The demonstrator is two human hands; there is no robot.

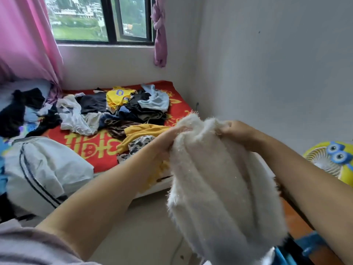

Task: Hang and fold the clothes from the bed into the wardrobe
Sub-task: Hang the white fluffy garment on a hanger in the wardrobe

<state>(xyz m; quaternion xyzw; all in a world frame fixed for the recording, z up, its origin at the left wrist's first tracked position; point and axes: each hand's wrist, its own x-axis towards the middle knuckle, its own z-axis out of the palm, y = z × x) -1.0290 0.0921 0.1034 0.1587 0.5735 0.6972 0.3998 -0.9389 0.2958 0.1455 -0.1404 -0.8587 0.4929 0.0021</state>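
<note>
The left hand grips the upper left edge of a white fluffy garment, with the fingers curled into the fabric. The right hand grips the upper right edge in the same way, at 3 o'clock from the left hand. The garment is between the two hands and hangs down from them toward 6 o'clock, in front of the person and off the bed.

At 9 o'clock from the hands a white piece with dark stripes lies at the near corner of the bed. At 10 o'clock a pile of mixed clothes lies on the red cover with yellow signs; a yellow shirt is on top of it. A yellow cloth lies just beside the left hand, at the bed edge.

A pink curtain hangs at 10 o'clock and a window stands at 11 o'clock above the bed. A white wall fills 1 o'clock. A yellow fan with cartoon eyes stands at 3 o'clock, near the right forearm.
</note>
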